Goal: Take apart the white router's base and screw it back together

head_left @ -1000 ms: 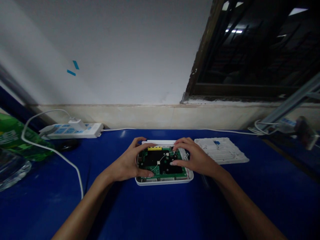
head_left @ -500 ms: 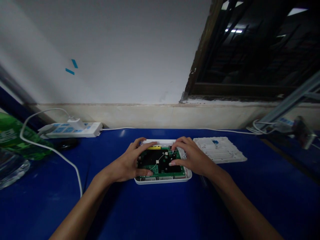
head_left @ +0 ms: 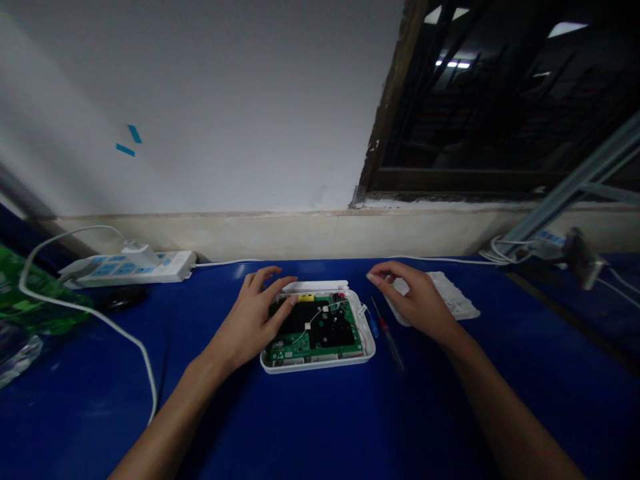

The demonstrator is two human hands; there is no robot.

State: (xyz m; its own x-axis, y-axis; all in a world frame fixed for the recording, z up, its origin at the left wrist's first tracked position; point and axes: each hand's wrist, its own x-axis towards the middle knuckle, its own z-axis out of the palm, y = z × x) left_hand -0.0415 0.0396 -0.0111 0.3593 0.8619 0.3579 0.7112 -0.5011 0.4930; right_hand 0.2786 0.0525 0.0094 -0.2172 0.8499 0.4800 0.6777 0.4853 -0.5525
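"Where does this camera sit?"

"On the person's head, above and behind the left hand (head_left: pixel 247 320) and right hand (head_left: pixel 415 297), facing forward and down."

"How near?"

"Close. Both hands sit low in frame, with the table (head_left: pixel 320 427) around them, and the wall (head_left: pixel 200 120) and window (head_left: pixel 480 100) fill the space beyond them."

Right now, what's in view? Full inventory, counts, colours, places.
desk: 1, blue, under everything
open case: 1, white, mid-desk
circuit board: 1, green and black, inside case
cover panel: 1, white, right of case
screwdriver: 1, red, right of case
blue tool: 1, beside screwdriver
power strip: 1, white, far left
package: 1, green, left edge
glass object: 1, clear, left edge
window: 1, dark, upper right
left hand: 1, over case's left side
right hand: 1, on cover panel
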